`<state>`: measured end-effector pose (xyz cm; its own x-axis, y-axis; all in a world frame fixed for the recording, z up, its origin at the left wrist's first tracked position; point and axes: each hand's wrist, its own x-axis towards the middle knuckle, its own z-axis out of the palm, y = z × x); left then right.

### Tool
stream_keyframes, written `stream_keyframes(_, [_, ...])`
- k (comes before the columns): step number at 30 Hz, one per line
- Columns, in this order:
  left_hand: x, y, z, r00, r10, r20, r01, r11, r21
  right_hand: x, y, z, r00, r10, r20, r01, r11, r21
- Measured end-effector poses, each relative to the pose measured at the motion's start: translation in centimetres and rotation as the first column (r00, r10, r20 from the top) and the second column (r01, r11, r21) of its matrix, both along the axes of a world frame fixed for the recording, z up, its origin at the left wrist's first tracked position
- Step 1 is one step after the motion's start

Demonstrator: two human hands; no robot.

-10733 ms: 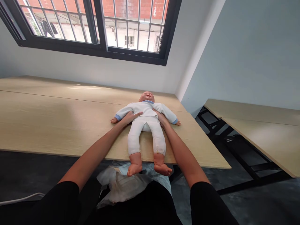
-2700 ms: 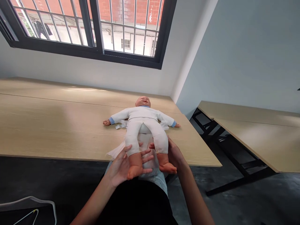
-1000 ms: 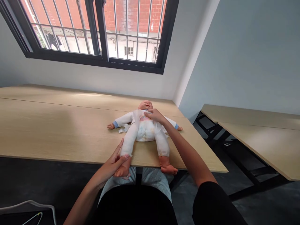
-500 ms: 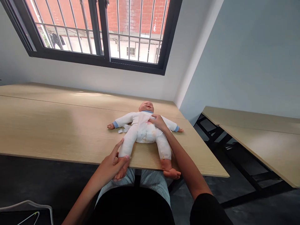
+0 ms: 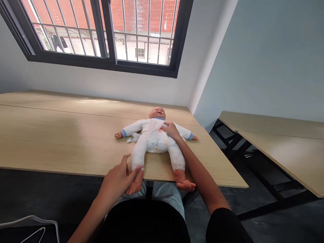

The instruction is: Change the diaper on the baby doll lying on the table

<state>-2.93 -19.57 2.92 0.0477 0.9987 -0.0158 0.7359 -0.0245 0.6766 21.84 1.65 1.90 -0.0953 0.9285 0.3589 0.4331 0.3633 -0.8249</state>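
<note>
A baby doll [image 5: 154,141] in white clothes with blue cuffs lies on its back on the wooden table [image 5: 63,135], arms spread, bare feet hanging over the near edge. My left hand [image 5: 118,180] is closed round the doll's ankle on the left side, just below the table edge. My right hand [image 5: 170,130] rests on the doll's chest, fingers pinching the white top there. A loose white tie [image 5: 131,138] lies beside the doll's side.
A second wooden table [image 5: 278,141] with a black frame stands to the right across a gap of dark floor. A barred window [image 5: 101,30] fills the wall behind. White hangers [image 5: 32,229] lie on the floor at lower left.
My right hand has slid a little down the doll's chest, pulling the white top over it. My left hand keeps hold of the ankle and has shifted slightly.
</note>
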Motion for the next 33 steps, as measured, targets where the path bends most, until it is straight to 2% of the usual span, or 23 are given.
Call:
stream_keyframes(1, [0.4, 0.2, 0.3, 0.998, 0.043, -0.043, -0.036, 0.989, 0.142, 0.0, 0.0, 0.0, 1.0, -0.003, 0.002, 0.003, 1.0, 0.001])
stream_keyframes(2, [0.9, 0.5, 0.7, 0.997, 0.039, -0.063, -0.02, 0.96, 0.28, 0.0, 0.0, -0.1, 1.0, -0.007, 0.005, 0.007, 1.0, 0.003])
stream_keyframes(3, [1.6, 0.9, 1.1, 0.996, -0.033, -0.08, 0.062, 0.917, 0.394, 0.0, 0.0, -0.1, 1.0, -0.01, 0.006, 0.01, 1.0, 0.005])
stream_keyframes(4, [2.4, 1.6, 1.5, 0.98, -0.165, -0.115, 0.2, 0.859, 0.472, 0.0, 0.0, -0.1, 1.0, -0.01, 0.005, 0.01, 1.0, 0.006])
stream_keyframes(6, [4.1, 3.6, 2.2, 0.853, -0.452, -0.26, 0.52, 0.694, 0.499, 0.0, 0.0, -0.1, 1.0, -0.005, 0.001, 0.005, 1.0, 0.014])
stream_keyframes(7, [4.9, 4.9, 2.3, 0.784, -0.523, -0.335, 0.62, 0.63, 0.467, 0.0, 0.0, -0.1, 1.0, -0.002, -0.002, 0.002, 1.0, 0.02])
stream_keyframes(8, [5.6, 6.3, 2.3, 0.742, -0.545, -0.39, 0.671, 0.601, 0.435, 0.0, -0.1, -0.2, 1.0, 0.002, -0.004, -0.002, 1.0, 0.026])
stream_keyframes(9, [6.0, 7.7, 2.2, 0.713, -0.55, -0.434, 0.7, 0.598, 0.391, 0.0, -0.1, -0.2, 1.0, 0.004, -0.007, -0.004, 1.0, 0.03])
stream_keyframes(10, [6.3, 9.2, 2.0, 0.714, -0.526, -0.462, 0.694, 0.622, 0.363, 0.0, -0.1, -0.2, 1.0, 0.002, -0.009, -0.002, 0.999, 0.033])
stream_keyframes(12, [6.3, 11.7, 1.6, 0.757, -0.462, -0.463, 0.629, 0.708, 0.322, 0.1, -0.1, -0.3, 1.0, -0.024, 0.008, 0.023, 0.999, 0.039])
stream_keyframes(14, [5.6, 13.5, 1.2, 0.795, -0.438, -0.42, 0.572, 0.77, 0.281, 0.2, -0.1, -0.4, 0.997, -0.064, 0.052, 0.061, 0.997, 0.053])
stream_keyframes(18, [3.6, 15.6, 0.6, 0.855, -0.439, -0.275, 0.496, 0.847, 0.191, 0.9, -0.2, -0.4, 0.967, -0.165, 0.192, 0.145, 0.983, 0.114])
stream_keyframes(22, [2.4, 16.7, -0.2, 0.898, -0.409, -0.162, 0.434, 0.884, 0.172, 2.3, -0.8, 0.7, 0.898, -0.328, 0.292, 0.288, 0.942, 0.173])
stream_keyframes(25, [1.9, 17.4, -0.5, 0.932, -0.338, -0.132, 0.363, 0.881, 0.304, 2.8, -1.9, 2.6, 0.928, -0.36, 0.097, 0.336, 0.92, 0.204])
stream_keyframes(27, [1.5, 17.7, -0.4, 0.962, -0.261, -0.082, 0.271, 0.86, 0.432, 2.5, -3.1, 4.1, 0.965, -0.255, -0.054, 0.26, 0.932, 0.251])
stream_keyframes(29, [1.0, 18.0, -0.2, 0.981, -0.194, 0.0, 0.164, 0.827, 0.538, 1.6, -4.3, 5.0, 0.997, -0.044, -0.064, 0.062, 0.949, 0.311])
stream_keyframes(31, [0.4, 18.1, -0.1, 0.986, -0.153, 0.072, 0.082, 0.805, 0.588, 0.5, -5.2, 5.1, 0.979, 0.195, 0.059, -0.204, 0.934, 0.294])
stream_keyframes(33, [-0.2, 18.2, -0.1, 0.987, -0.127, 0.097, 0.048, 0.813, 0.58, -0.4, -5.4, 4.4, 0.901, 0.374, 0.218, -0.414, 0.892, 0.182])
